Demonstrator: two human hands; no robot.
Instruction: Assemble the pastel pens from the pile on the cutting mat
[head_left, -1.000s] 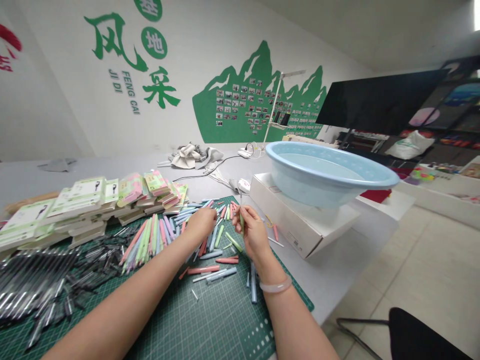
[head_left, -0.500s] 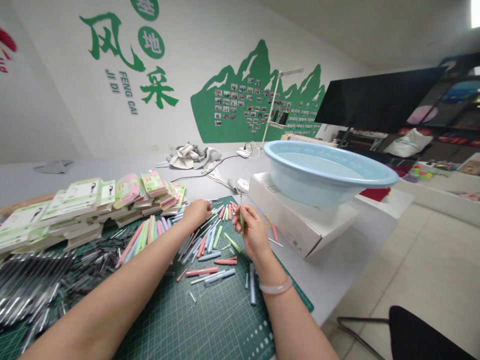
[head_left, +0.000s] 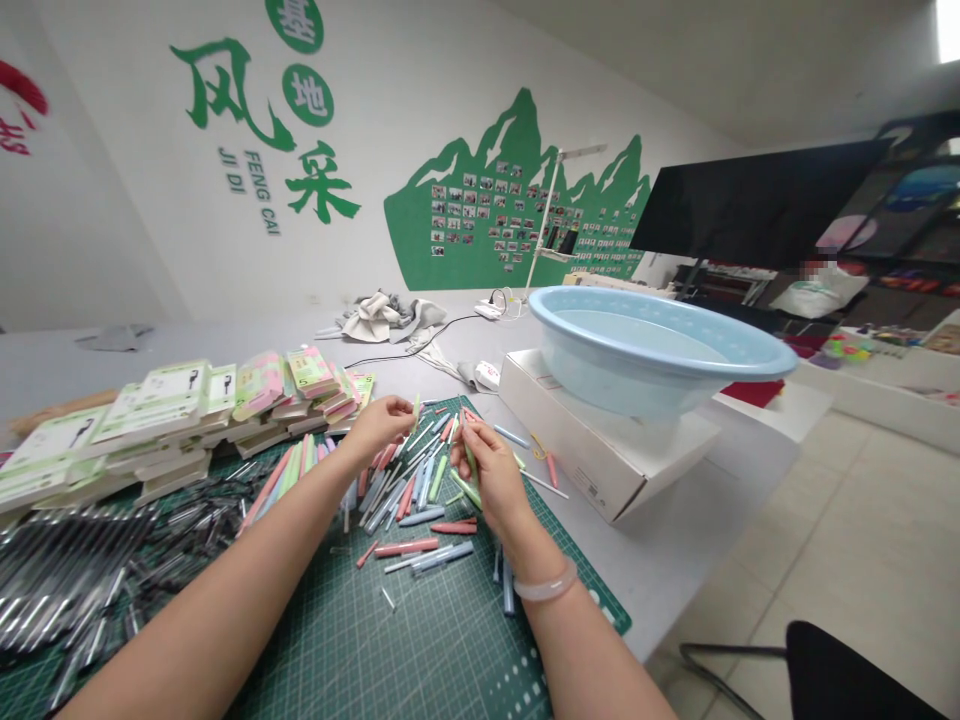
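Observation:
My left hand (head_left: 384, 428) is closed in a pinch on a small light-green pen part (head_left: 416, 411), held upright just above the pile. Close by on the right, my right hand (head_left: 491, 470) is wrapped round a green pen barrel (head_left: 471, 462); a thin tip sticks up from it, and the fingers hide much of it. Beneath both hands, loose pen parts in pink, blue and green lie scattered with thin refills on the green cutting mat (head_left: 360, 640). A pink barrel (head_left: 406, 548) and a blue barrel (head_left: 442, 557) lie nearer to me.
Stacked small boxes (head_left: 169, 395) stand at the left, with many black-and-clear pens (head_left: 67, 570) before them. At the right a blue basin (head_left: 630, 390) rests on a white carton (head_left: 577, 440). Crumpled cloth (head_left: 382, 318) and a cable lie behind.
My left hand has risen from the pile with the small green part between its fingers. My right hand has shifted slightly left and down, still holding the green barrel.

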